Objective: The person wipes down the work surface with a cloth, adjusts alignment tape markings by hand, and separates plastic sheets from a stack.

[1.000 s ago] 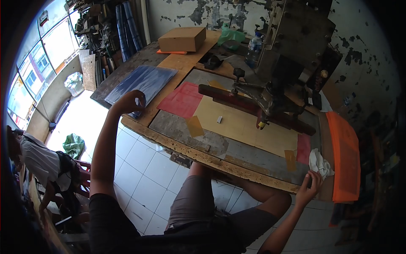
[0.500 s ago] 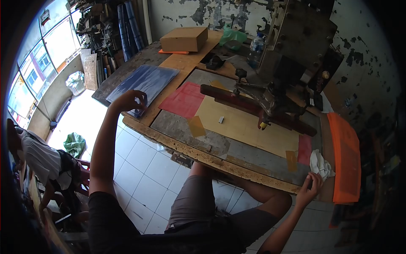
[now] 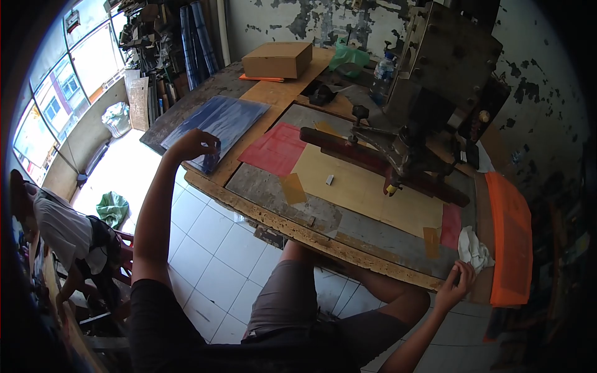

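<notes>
My left hand (image 3: 191, 145) is over the near corner of some blue clear plastic sheets (image 3: 224, 121) on the table's left side. Its fingers curl together in a pinch shape; whether a sheet edge is between them is hidden. By the table's right front corner is my right hand (image 3: 456, 285), its fingers loosely bent and slightly apart, with nothing visible in them. A crumpled white cloth (image 3: 474, 250) lies just beyond it. In front of me, a yellowish board (image 3: 367, 189) with red sheets (image 3: 273, 149) at its ends lies on the grey press bed (image 3: 261, 184), with a small pale block (image 3: 329, 179) on it.
A dark metal press (image 3: 451, 56) with a bar (image 3: 373, 165) stands over the bed. Behind are a cardboard box (image 3: 277, 60), a green bag (image 3: 348, 59) and a water bottle (image 3: 382, 74). Orange material (image 3: 511, 239) hangs at the right edge. Another person (image 3: 71, 230) is at far left.
The view has shifted slightly, moving the scene a little to the right. My left fingers have curled slightly further down by the plastic sheets. My right hand stays near the cloth.
</notes>
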A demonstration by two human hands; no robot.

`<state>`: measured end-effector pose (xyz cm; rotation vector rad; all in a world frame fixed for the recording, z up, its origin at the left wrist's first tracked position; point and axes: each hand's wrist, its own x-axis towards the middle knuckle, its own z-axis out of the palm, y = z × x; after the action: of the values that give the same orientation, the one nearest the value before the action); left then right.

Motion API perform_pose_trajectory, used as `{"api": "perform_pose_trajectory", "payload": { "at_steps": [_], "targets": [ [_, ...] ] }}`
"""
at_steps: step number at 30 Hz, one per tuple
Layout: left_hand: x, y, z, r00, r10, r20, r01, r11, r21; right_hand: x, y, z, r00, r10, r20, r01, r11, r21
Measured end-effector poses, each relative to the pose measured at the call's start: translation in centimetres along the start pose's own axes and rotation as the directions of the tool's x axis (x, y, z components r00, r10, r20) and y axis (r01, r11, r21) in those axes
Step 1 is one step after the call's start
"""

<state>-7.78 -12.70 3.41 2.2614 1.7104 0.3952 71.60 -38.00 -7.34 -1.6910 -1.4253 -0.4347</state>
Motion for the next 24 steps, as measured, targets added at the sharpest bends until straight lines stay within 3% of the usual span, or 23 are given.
{"api": "perform_pose_trajectory", "payload": {
  "at_steps": [3,6,9,15,21,24],
  "targets": [
    [0.3,0.6,0.1,0.994,-0.110,-0.016,0.109,0.992,-0.069,0.0,-0.1,0.0,1.000,-0.007,0.001,0.007,1.000,0.005],
    [1.1,1.8,0.4,0.985,-0.161,-0.055,0.160,0.987,-0.019,0.1,-0.4,0.0,1.000,-0.009,-0.018,0.009,1.000,0.003],
    [2.4,2.8,0.1,0.971,-0.232,0.059,0.225,0.969,0.102,0.0,-0.5,0.0,1.000,0.019,-0.013,-0.019,1.000,0.014],
    [4.4,2.9,0.4,0.961,-0.250,0.116,0.224,0.953,0.203,0.0,-0.2,0.0,1.000,0.001,-0.011,-0.001,1.000,0.013],
    [4.4,2.8,-0.7,0.925,-0.317,0.211,0.309,0.949,0.070,0.0,-0.1,0.1,1.000,0.001,-0.020,-0.001,1.000,0.007],
    [4.0,3.0,-0.8,0.927,-0.327,0.184,0.320,0.945,0.067,0.0,0.1,0.2,1.000,-0.008,-0.030,0.009,1.000,0.010]
  ]
}}
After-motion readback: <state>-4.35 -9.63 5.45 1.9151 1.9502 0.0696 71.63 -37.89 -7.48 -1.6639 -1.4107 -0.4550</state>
